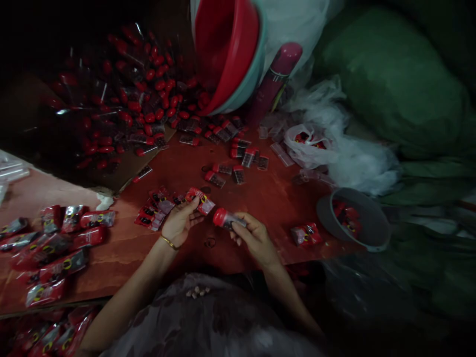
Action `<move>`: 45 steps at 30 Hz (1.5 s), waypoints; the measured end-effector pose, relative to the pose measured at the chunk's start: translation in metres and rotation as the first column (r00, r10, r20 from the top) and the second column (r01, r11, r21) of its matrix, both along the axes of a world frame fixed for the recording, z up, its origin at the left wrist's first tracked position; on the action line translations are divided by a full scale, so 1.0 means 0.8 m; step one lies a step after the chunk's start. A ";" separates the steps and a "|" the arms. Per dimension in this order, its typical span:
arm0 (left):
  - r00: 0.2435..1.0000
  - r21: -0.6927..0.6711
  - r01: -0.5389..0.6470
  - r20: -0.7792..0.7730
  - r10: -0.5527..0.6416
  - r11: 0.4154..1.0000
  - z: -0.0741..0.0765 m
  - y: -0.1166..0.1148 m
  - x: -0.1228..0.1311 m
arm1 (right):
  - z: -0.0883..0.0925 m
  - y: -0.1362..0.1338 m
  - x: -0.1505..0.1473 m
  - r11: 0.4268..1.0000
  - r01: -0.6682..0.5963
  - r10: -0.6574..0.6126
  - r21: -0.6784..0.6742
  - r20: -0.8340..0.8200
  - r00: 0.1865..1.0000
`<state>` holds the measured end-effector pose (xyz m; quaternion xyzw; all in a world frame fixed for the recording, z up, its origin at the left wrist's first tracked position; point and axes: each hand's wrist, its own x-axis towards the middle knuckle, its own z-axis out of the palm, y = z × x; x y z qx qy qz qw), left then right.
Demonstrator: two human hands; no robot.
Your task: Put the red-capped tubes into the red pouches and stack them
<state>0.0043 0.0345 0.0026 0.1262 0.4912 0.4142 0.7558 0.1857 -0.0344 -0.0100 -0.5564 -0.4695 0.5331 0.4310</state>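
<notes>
- At the centre of the frame, in the head view, the left hand (180,224) pinches a small red pouch (204,202) between thumb and fingers near its left end, probably so its clear right end stays uncovered.
- Just right of it, the right hand (257,240) grips a clear container with a red cap (227,219) by its lower end, thumb on top; the cap points left towards the pouch, seemingly to keep the two lined up.
- Beside the left hand, flat pouches (152,214) overlap on the red table (267,213), likely spread for easy reach.
- Upper left, a cardboard box (131,179) lies open towards the table, full of capped containers (158,94); others lie loose nearer the centre.
- Lower left, plump red packets (55,248) are grouped, apparently to keep them apart.
- Right, a grey bowl (375,230) holds red pieces too dim to identify.
</notes>
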 end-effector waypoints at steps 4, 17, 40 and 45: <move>1.000 0.012 0.019 0.000 -0.019 1.000 0.002 -0.001 0.001 | 0.004 0.006 -0.010 0.999 0.007 -0.014 -0.044 -0.162 0.987; 0.998 -0.026 0.029 -0.057 -0.031 0.999 -0.004 0.000 0.007 | -0.020 0.019 -0.022 0.969 -0.002 -0.137 -0.246 -0.547 0.826; 0.998 -0.090 -0.035 -0.055 0.030 0.995 0.002 0.002 -0.006 | -0.029 0.048 0.013 0.971 0.145 -0.229 0.192 0.553 0.801; 0.999 -0.094 -0.011 -0.036 0.007 0.996 -0.001 0.002 -0.005 | -0.025 0.043 0.020 0.961 0.268 -0.276 -0.067 -0.161 0.948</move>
